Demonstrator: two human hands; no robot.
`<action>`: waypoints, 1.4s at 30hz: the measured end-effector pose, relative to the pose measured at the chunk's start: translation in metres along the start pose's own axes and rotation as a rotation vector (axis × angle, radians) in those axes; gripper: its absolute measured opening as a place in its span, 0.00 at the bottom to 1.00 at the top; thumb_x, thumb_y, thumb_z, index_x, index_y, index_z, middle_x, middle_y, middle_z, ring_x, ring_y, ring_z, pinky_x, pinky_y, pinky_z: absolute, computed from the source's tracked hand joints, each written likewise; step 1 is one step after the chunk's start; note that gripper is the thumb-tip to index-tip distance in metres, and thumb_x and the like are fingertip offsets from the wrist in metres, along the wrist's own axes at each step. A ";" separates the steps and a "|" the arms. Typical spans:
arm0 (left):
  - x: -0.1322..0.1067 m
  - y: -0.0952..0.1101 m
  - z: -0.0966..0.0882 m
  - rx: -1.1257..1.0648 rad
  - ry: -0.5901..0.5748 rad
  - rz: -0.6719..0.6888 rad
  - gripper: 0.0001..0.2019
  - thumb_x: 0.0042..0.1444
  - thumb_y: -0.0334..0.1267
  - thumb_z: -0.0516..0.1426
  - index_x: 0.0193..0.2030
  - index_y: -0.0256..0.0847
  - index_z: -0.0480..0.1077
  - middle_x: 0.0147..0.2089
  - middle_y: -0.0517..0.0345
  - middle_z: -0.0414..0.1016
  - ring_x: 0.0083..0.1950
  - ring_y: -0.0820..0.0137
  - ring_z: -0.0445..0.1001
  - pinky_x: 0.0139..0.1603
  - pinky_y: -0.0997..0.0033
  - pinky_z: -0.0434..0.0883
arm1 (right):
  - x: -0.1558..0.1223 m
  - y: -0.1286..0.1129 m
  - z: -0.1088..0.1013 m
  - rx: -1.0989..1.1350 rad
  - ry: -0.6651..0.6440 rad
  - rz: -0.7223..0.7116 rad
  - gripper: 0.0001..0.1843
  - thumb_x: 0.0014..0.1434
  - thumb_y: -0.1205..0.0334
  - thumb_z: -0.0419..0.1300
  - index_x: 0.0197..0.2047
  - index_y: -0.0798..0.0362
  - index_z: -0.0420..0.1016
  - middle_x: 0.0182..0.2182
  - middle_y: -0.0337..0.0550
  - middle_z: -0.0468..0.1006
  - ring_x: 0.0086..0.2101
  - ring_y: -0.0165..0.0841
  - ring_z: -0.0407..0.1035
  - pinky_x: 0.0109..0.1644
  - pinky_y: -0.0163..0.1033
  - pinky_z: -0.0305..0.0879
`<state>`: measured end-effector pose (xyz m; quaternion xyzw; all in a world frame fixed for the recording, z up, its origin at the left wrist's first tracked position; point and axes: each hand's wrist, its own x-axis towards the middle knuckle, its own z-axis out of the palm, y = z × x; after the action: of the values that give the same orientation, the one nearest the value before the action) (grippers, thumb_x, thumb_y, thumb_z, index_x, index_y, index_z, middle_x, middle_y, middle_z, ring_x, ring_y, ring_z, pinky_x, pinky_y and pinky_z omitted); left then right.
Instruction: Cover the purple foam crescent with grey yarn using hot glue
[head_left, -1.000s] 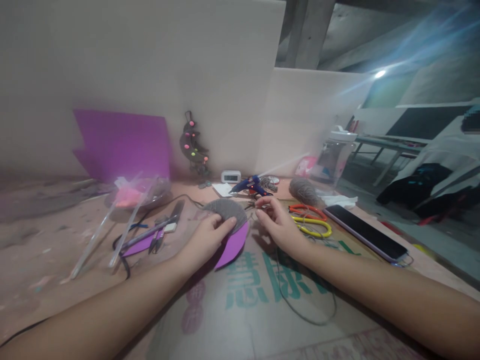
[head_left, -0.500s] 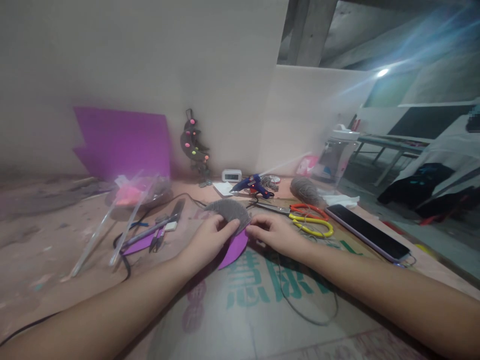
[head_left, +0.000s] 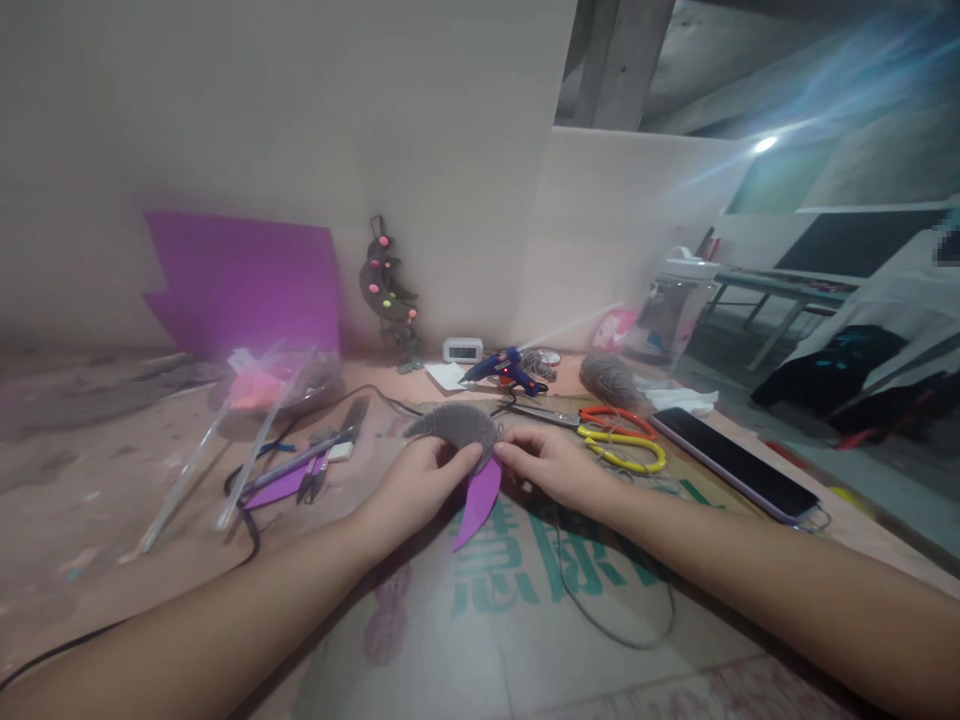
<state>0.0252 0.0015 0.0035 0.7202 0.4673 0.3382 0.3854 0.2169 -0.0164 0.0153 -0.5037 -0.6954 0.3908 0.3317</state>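
A crescent cut from purple foam sheet point(head_left: 478, 505) has most of its length wound in grey yarn point(head_left: 459, 420), with its bare purple tip pointing down toward me. My left hand point(head_left: 416, 480) grips the wound part, thumb on top. At the crescent's right edge, where winding meets bare purple, my right hand point(head_left: 544, 465) pinches with thumb and forefinger; the grey yarn seems to be between them. Below that hand a loose yarn strand point(head_left: 622, 645) loops across the printed board point(head_left: 420, 640).
Scissors point(head_left: 622, 450), a phone point(head_left: 735, 465), a yarn ball point(head_left: 609, 380) and a glue gun point(head_left: 504, 370) lie beyond my right hand. Pens point(head_left: 311, 480) and clear sticks point(head_left: 187, 470) are at left. A decorated dark crescent point(head_left: 386, 285) hangs behind, beside purple sheets point(head_left: 247, 285).
The crescent has turned slightly in my hands, so its purple tip now shows longer and lies a little further right. My left thumb has shifted slightly; the right hand has barely moved.
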 end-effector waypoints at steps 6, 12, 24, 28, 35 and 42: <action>0.001 0.003 -0.001 -0.055 0.036 -0.037 0.21 0.53 0.56 0.55 0.26 0.37 0.70 0.23 0.60 0.71 0.25 0.69 0.67 0.25 0.72 0.60 | -0.001 0.000 -0.002 0.023 -0.009 -0.040 0.17 0.60 0.50 0.55 0.26 0.54 0.66 0.20 0.34 0.65 0.20 0.24 0.60 0.20 0.29 0.55; 0.000 0.002 0.000 -0.064 0.014 -0.031 0.21 0.53 0.56 0.55 0.27 0.37 0.70 0.24 0.59 0.70 0.26 0.68 0.68 0.25 0.72 0.61 | 0.000 0.003 -0.001 0.081 0.026 -0.056 0.17 0.59 0.48 0.56 0.28 0.54 0.66 0.20 0.32 0.65 0.19 0.23 0.59 0.19 0.28 0.56; -0.001 -0.002 0.000 -0.023 -0.020 -0.009 0.22 0.54 0.57 0.54 0.26 0.37 0.68 0.24 0.59 0.70 0.26 0.69 0.67 0.25 0.72 0.60 | -0.001 0.002 -0.002 0.016 0.058 -0.058 0.17 0.62 0.50 0.53 0.28 0.54 0.66 0.20 0.34 0.66 0.19 0.24 0.61 0.20 0.29 0.56; 0.001 -0.001 0.000 -0.071 -0.030 -0.012 0.21 0.54 0.55 0.54 0.27 0.37 0.70 0.25 0.59 0.71 0.26 0.69 0.67 0.25 0.73 0.59 | 0.000 0.001 -0.002 0.020 0.058 -0.054 0.20 0.62 0.48 0.52 0.26 0.53 0.65 0.20 0.34 0.66 0.19 0.24 0.59 0.20 0.29 0.54; 0.002 0.006 -0.001 -0.207 0.030 -0.080 0.20 0.53 0.54 0.56 0.27 0.37 0.69 0.23 0.61 0.70 0.24 0.72 0.64 0.24 0.74 0.58 | 0.003 0.004 -0.003 0.072 0.060 -0.068 0.24 0.63 0.44 0.48 0.28 0.55 0.67 0.19 0.35 0.65 0.20 0.24 0.59 0.22 0.29 0.55; 0.005 -0.001 0.000 -0.119 0.065 -0.016 0.23 0.53 0.59 0.54 0.27 0.38 0.66 0.24 0.61 0.68 0.27 0.71 0.66 0.26 0.73 0.60 | 0.000 -0.001 0.000 0.039 0.021 0.013 0.17 0.58 0.49 0.57 0.28 0.55 0.69 0.19 0.33 0.67 0.19 0.24 0.60 0.20 0.28 0.56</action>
<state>0.0261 0.0067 0.0031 0.6811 0.4643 0.3853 0.4148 0.2167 -0.0161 0.0160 -0.5060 -0.6807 0.4011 0.3461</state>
